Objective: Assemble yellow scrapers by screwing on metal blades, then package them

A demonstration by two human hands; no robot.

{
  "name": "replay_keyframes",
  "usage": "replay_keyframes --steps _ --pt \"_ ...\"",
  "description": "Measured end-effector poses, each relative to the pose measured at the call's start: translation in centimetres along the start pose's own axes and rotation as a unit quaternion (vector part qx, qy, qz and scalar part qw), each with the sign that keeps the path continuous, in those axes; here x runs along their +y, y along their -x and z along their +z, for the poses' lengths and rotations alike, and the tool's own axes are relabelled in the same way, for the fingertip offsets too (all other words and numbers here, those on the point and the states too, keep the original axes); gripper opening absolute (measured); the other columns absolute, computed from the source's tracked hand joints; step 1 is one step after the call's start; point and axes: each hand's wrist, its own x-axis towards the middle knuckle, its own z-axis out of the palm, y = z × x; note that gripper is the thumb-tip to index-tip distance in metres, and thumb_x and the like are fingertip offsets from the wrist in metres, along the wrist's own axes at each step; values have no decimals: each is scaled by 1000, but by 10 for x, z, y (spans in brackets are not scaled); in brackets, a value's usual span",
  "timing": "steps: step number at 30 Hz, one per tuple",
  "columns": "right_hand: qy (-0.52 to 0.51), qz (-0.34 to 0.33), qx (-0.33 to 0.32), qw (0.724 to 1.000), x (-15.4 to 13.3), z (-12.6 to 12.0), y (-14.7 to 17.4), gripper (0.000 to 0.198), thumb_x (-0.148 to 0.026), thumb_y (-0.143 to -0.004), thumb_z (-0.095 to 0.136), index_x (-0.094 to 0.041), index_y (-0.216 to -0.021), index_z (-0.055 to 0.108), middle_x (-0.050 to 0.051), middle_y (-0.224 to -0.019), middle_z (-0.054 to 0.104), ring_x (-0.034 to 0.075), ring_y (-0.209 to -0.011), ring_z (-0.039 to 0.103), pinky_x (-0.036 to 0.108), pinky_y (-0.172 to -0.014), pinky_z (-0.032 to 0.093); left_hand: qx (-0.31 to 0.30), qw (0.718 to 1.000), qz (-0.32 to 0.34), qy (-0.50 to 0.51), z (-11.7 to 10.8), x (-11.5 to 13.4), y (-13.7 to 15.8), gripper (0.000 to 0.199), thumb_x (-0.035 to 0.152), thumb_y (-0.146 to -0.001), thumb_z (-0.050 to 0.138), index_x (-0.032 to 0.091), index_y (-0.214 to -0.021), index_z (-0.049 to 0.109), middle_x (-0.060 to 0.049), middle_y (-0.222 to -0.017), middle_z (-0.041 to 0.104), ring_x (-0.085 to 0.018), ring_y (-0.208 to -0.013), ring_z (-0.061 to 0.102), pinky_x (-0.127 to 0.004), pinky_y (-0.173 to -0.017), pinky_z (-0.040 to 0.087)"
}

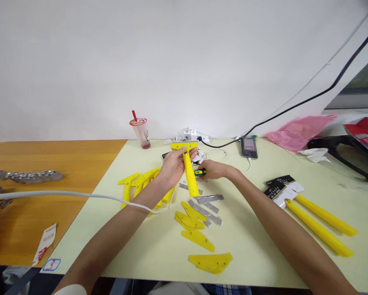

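Left grip (171, 168) is closed around the neck of a yellow scraper (190, 176), thumb on the near face and fingertips showing past the neck on its right. The scraper's wide head, with a grey strip along its top edge, sits at the far end of this grip, and its handle slants toward the person; whether the handle's end touches anything on the bench (257, 254) cannot be told. Just right of the left grip, the right grip (213, 169) is curled around a green-and-yellow tool handle (199, 173), the rest of which is hidden. Nearer the person than both grips lie several grey metal blades (210, 198), some overlapping, and closer still, a run of yellow plates (197, 240) with small holes. Left of the left grip, more yellow scrapers (143, 180) lie partly behind the left forearm, which a white cable (64, 193) crosses. Well right of the right grip are two yellow handles (319, 226) with black-and-white cards (277, 192) at their far ends. Beyond the left grip, farther left, stands a lidded cup (142, 135).
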Motion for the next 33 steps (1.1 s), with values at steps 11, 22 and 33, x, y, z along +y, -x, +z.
replay_keyframes --steps 11,22,33 --pt "-1 16 124 992 1 -60 51 30 -47 -93 66 -22 -80 57 0 -74 56 17 -69 44 33 -67 33 26 1000 -1 -2 0 -6 -2 8 4 -102 64 7 -99 71 -24 -117 81 -27 -113 83 -38 -114 62" --pt "-120 -96 239 959 -49 -64 75 36 -49 -94 66 -22 -75 51 -3 -72 50 14 -69 39 32 -66 28 -95 989 -61 -94 -1 -44 17 3 9 -98 75 10 -98 77 -15 -105 83 -25 -100 83 -51 -123 55" --pt "-84 -72 200 974 -42 -60 68 28 -36 -83 72 -22 -71 51 -4 -66 49 14 -67 37 33 -65 24 -126 975 -89 -158 -2 -51 22 6 13 -99 74 10 -101 79 -19 -111 83 -28 -105 82 -53 -120 56"
